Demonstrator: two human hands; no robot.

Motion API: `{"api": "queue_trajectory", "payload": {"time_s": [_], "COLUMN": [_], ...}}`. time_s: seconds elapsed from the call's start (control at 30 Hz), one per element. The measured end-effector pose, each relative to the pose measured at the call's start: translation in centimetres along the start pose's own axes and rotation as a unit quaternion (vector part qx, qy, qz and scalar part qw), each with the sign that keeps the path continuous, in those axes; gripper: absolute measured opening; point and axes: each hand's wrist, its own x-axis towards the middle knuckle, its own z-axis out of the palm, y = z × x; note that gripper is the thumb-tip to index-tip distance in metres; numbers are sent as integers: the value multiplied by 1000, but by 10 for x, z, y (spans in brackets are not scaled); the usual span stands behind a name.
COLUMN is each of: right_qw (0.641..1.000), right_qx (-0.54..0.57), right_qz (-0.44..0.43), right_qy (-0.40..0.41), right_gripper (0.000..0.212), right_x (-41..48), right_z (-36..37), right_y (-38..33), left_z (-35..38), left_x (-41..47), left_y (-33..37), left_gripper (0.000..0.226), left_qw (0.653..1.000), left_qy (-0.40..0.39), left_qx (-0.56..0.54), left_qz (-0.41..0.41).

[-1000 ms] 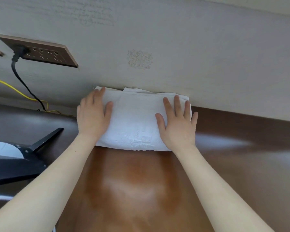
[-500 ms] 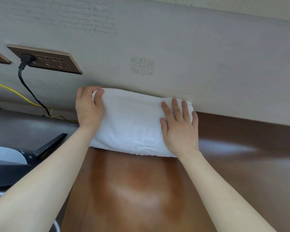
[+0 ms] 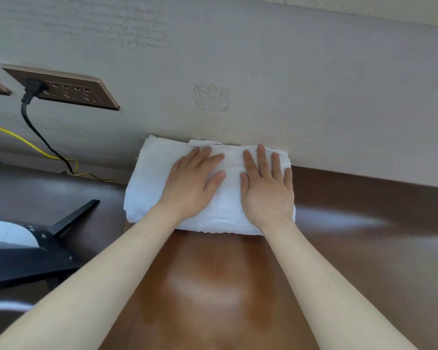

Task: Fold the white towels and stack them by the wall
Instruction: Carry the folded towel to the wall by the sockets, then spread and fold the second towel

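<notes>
Folded white towel, frame centre against wall: soft, light, likely shifts; left hand and right hand flat, fingers straight; lift under side edges.

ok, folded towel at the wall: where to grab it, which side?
Probably its two short ends, coming from the near side: the towel sits with its far edge against the wall, while both ends and the near edge lie free on the table.

Soft white terry-cloth towel, glossy smooth brown wooden tabletop, matt textured wall, brushed bronze socket plate
</notes>
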Motion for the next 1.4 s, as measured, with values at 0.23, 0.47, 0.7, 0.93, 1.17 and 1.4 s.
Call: {"api": "queue_trajectory", "payload": {"time_s": [0.23,0.47,0.7,0.93,1.17,1.4], "right_qw": [997,998,994,974,969,963], "right_qx": [-9,12,98,191,207,215], "right_qz": [-43,-53,37,120,133,154], "right_qy": [60,0,40,4,19,56], "right_gripper": [54,61,61,68,64,65], "right_x": [-9,-13,-30,-66,-120,-221], "right_z": [0,-3,1,-2,-22,-68], "right_y": [2,13,14,73,119,244], "left_z": [9,11,-2,1,13,66], "left_x": [1,-23,-31,-55,-46,-106], "left_y": [-4,-3,-24,-24,106,290], "left_gripper": [55,68,74,73,73,74], "left_qw": [997,994,991,991,996,986], "left_qy": [-42,-36,-15,3,-17,-120], "left_qx": [65,87,94,102,83,94], "left_qz": [-22,-52,-93,-89,20,61]}}
